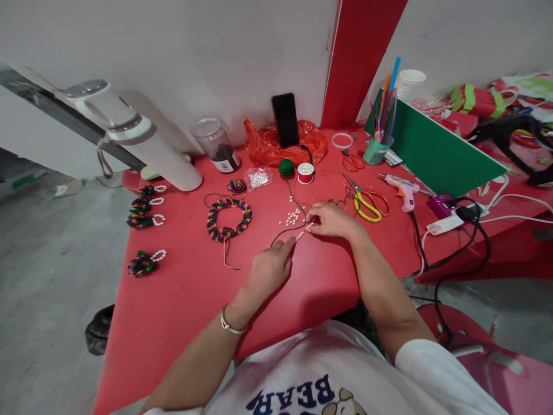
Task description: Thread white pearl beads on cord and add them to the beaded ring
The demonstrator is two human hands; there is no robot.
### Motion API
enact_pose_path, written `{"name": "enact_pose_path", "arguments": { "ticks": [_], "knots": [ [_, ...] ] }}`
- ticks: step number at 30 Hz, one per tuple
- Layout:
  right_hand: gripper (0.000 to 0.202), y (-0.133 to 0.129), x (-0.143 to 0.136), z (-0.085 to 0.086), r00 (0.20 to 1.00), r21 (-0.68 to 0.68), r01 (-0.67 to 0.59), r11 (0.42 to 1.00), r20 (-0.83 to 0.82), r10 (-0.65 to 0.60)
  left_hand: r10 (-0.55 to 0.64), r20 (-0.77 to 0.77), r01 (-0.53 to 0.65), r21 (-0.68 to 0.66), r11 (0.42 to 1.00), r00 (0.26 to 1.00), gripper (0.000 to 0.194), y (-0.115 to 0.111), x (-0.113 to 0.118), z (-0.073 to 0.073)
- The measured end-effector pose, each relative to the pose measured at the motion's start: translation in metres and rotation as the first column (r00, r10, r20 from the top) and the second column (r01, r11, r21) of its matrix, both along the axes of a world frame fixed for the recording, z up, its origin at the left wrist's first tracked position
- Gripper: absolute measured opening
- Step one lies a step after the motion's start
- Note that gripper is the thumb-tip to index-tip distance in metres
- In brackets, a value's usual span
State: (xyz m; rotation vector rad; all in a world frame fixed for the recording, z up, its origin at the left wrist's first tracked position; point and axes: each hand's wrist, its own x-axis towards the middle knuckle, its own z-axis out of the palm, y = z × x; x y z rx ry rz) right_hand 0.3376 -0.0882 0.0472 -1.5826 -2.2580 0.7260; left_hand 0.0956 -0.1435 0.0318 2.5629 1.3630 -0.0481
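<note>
A short row of white beads (303, 231) runs between my two hands. My left hand (271, 267) pinches its lower left end, and my right hand (330, 221) pinches the upper right end. Loose white beads (292, 218) lie scattered just behind them. A dark green cord leads from a green yarn ball (286, 168) down to near my fingers. To the left lies a braided multicolour ring (228, 220) with a cord trailing from it. A red thread spool (305, 173) stands beside the yarn ball.
Yellow-handled scissors (367, 206), a pink glue gun (404, 189) and a power strip (453, 220) lie right. A bead bag (259, 178), jar (217, 147), phone (286, 120) and white tumbler (151, 147) are behind. Yarn pieces with bead loops (141, 264) line the left edge.
</note>
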Motion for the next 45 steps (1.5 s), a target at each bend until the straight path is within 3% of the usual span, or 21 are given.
{"name": "enact_pose_path", "arguments": {
  "ticks": [25, 45],
  "knots": [
    [0.008, 0.0003, 0.0007, -0.0006, 1.000, 0.004, -0.008, 1.000, -0.010, 0.008, 0.044, 0.045, -0.043, -0.029, 0.999, 0.998, 0.051, 0.0019, 0.0006, 0.0007],
    [0.010, 0.0011, 0.0022, -0.0052, 1.000, 0.010, -0.016, 1.000, -0.017, 0.017, -0.022, 0.013, 0.022, -0.021, 1.000, 1.000, 0.048, 0.0035, -0.0017, 0.0007]
  ]
}}
